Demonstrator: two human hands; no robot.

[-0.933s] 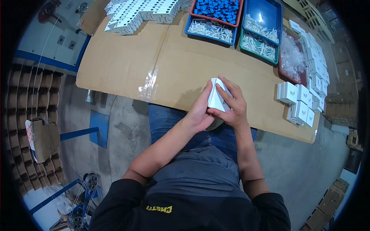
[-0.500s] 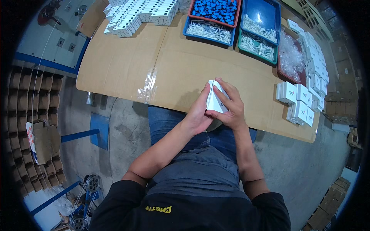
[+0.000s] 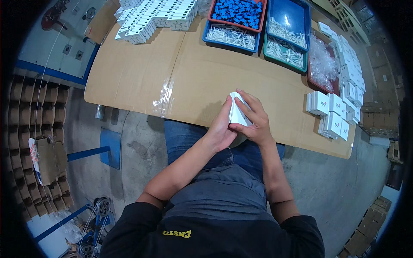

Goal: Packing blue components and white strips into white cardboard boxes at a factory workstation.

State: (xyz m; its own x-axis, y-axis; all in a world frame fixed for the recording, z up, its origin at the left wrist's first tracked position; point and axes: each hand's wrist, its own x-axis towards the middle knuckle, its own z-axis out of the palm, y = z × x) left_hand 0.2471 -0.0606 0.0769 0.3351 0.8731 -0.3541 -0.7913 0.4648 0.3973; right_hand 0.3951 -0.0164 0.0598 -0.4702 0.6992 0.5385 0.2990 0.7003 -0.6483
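A small white box (image 3: 236, 112) is held between my two hands above the near edge of the cardboard-covered table (image 3: 206, 81). My left hand (image 3: 221, 128) grips its left side, the palm cupped below. Over the right side, my right hand (image 3: 257, 118) is closed, its fingers across the upper part and the thumb along the near end. Part of the box's faces is hidden behind the fingers.
Stacked white boxes stand at the far left (image 3: 159, 19) and along the right (image 3: 331, 114). At the back are a red tray of blue parts (image 3: 236, 13), trays of white pieces (image 3: 230, 36) and a bin of clear plastic pieces (image 3: 322, 64).
My right fingers have shifted slightly on the white box. Otherwise both hands keep hold of it in nearly the same place; the whole view has moved a little.
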